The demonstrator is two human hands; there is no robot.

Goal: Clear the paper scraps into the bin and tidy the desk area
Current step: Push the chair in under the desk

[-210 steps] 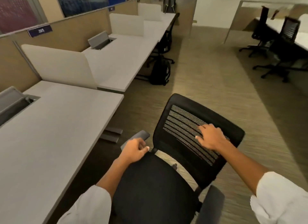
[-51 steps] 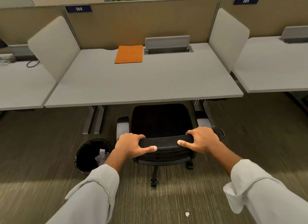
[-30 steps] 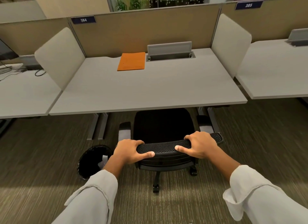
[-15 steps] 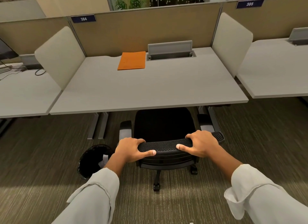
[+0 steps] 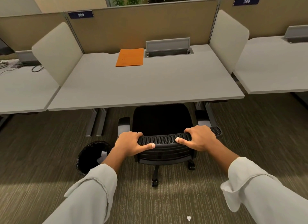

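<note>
Both hands clamped on the chair (image 5: 162,123) backrest top, left hand (image 5: 129,144) and right hand (image 5: 199,138) fingers curled over it. Seat tucked under the desk (image 5: 150,83). Bin (image 5: 90,154) left of chair, paper inside. One scrap (image 5: 188,218) on carpet behind chair.

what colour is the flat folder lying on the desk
Orange; the folder shows plainly in the head view, beside the desk's grey cable hatch.

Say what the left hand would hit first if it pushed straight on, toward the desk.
Left hand grips the chair backrest. Ahead lies the chair's left armrest, then the desk edge; the armrest likely comes first, though depth is unclear.
</note>
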